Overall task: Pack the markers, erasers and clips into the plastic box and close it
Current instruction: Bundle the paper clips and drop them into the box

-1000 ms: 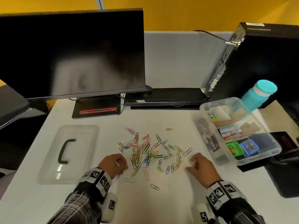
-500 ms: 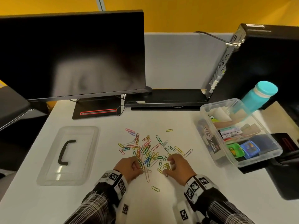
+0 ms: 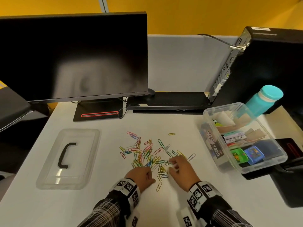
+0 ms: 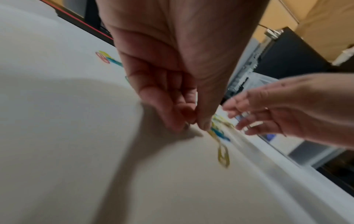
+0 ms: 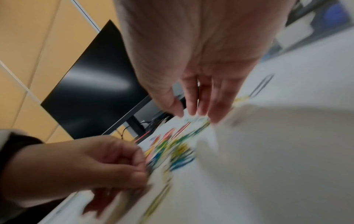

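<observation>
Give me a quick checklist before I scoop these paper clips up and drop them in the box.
1. Plastic box open: ok.
2. Lid off, lying left of the clips: ok.
3. Paper clips gathered in one heap: not ok, many lie scattered.
4. Left hand beside the clips, fingers curled: ok; whether it holds any, cannot tell.
5. Right hand on the clips, fingers spread: ok.
6. Room in the box beside the markers: cannot tell.

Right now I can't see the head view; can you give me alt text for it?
Both hands, left hand and right hand, rest at the near edge of a scatter of coloured paper clips on a white desk. The open plastic box, already holding markers and erasers, stands to the right; its clear lid lies to the left.
</observation>
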### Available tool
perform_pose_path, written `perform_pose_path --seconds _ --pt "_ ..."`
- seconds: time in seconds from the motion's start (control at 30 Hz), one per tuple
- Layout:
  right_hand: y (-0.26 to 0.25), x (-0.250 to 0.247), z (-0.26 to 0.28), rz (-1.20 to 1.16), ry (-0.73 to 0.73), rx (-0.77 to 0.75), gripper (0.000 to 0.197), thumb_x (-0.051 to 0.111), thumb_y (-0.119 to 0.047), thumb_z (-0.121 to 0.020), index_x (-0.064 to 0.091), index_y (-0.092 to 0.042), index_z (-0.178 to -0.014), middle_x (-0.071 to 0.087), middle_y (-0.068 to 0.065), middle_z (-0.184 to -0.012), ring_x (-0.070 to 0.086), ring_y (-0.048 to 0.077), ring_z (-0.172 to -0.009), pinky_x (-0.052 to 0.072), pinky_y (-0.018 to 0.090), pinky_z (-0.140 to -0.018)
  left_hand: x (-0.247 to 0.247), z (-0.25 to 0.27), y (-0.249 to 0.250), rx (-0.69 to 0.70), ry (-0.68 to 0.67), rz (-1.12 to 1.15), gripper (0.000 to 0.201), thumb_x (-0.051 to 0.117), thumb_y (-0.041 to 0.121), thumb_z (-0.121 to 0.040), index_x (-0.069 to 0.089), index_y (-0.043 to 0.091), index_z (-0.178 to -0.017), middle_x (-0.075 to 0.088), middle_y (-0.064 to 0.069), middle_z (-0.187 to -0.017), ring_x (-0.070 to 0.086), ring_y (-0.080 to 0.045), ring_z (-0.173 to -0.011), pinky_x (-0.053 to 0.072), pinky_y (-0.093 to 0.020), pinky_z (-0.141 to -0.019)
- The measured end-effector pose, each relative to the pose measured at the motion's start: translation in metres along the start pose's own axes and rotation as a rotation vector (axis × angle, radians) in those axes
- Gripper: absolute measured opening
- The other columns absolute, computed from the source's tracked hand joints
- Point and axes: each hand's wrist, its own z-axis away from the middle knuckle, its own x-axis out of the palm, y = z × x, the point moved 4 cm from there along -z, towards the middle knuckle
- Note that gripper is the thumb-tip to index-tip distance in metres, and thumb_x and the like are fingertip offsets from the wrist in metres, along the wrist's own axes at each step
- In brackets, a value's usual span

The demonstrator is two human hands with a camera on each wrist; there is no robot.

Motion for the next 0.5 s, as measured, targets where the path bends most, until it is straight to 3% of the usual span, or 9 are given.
perform_pose_path --seconds 0.07,0.13,0.17,0.23,0.27,0.33,0.4,0.5 --pt "0.013 -0.024 0.0 0.065 0.185 0.019 0.03 0.058 -0.012 -0.088 0.055 -0.012 -0.118 0.045 0.001 -0.115 0.047 0.016 -0.104 0.04 0.021 -0.091 -0.017 -0.002 -0.006 -0.005 0.075 0.098 0.019 0.059 0.037 -0.085 0.048 0.029 -0.073 0.05 0.013 -0.068 0.047 -0.005 -0.064 0.047 -0.022 -0.069" --pt "0.028 -0.041 0.0 0.166 0.254 0.106 0.045 0.056 -0.017 -0.09 0.044 -0.006 -0.132 0.039 0.009 -0.134 0.036 0.023 -0.124 0.034 0.025 -0.1 -0.041 -0.003 -0.019 -0.012 0.269 0.175 0.012 0.057 0.032 -0.088 0.052 0.028 -0.078 0.053 0.01 -0.078 0.052 -0.007 -0.073 0.046 -0.023 -0.069" --pt "0.034 -0.043 0.001 0.22 0.208 0.154 0.055 0.052 -0.021 -0.092 0.034 -0.003 -0.14 0.029 0.013 -0.146 0.027 0.026 -0.135 0.029 0.028 -0.108 -0.052 -0.004 -0.03 -0.025 0.371 0.174 0.004 0.054 0.026 -0.09 0.055 0.028 -0.086 0.055 0.007 -0.091 0.054 -0.012 -0.085 0.047 -0.026 -0.077" --pt "0.037 -0.032 0.004 0.3 0.043 0.182 0.065 0.038 -0.029 -0.098 0.009 -0.001 -0.149 0.002 0.013 -0.159 0.004 0.025 -0.146 0.008 0.028 -0.118 -0.062 -0.009 -0.053 -0.1 0.459 0.113 0.029 0.048 0.01 -0.091 0.054 0.022 -0.118 0.048 -0.004 -0.124 0.044 -0.023 -0.116 0.04 -0.032 -0.099" --pt "0.035 -0.022 0.007 0.342 -0.024 0.158 0.065 0.03 -0.032 -0.099 0.001 -0.002 -0.15 -0.008 0.012 -0.159 -0.004 0.024 -0.147 0.002 0.026 -0.117 -0.061 -0.013 -0.062 -0.149 0.43 0.086 0.044 0.044 0.003 -0.091 0.044 0.016 -0.133 0.038 -0.008 -0.139 0.034 -0.026 -0.129 0.032 -0.034 -0.108" --pt "0.027 -0.004 0.016 0.417 -0.102 0.079 0.066 0.015 -0.036 -0.095 -0.006 -0.005 -0.149 -0.016 0.011 -0.158 -0.01 0.022 -0.147 -0.002 0.026 -0.116 -0.053 -0.019 -0.068 -0.194 0.313 0.042 0.066 0.037 -0.006 -0.088 0.016 0.01 -0.148 0.009 -0.01 -0.157 0.007 -0.028 -0.145 0.013 -0.036 -0.119" --pt "0.018 0.012 0.025 0.46 -0.178 -0.001 0.064 0.01 -0.034 -0.094 -0.009 -0.009 -0.15 -0.019 0.006 -0.157 -0.012 0.019 -0.146 -0.002 0.025 -0.117 -0.039 -0.02 -0.062 -0.153 0.201 0.037 0.078 0.032 -0.013 -0.086 -0.004 0.013 -0.15 -0.015 -0.008 -0.158 -0.014 -0.025 -0.145 0.0 -0.034 -0.118" --pt "0.008 0.02 0.028 0.439 -0.224 -0.107 0.069 0.003 -0.036 -0.086 0.004 -0.014 -0.151 -0.005 -0.001 -0.159 -0.001 0.015 -0.147 -0.005 0.026 -0.117 -0.018 -0.011 -0.04 -0.007 0.085 0.093 0.091 0.027 -0.021 -0.08 -0.016 0.021 -0.148 -0.024 -0.001 -0.155 -0.019 -0.02 -0.143 -0.003 -0.03 -0.113"
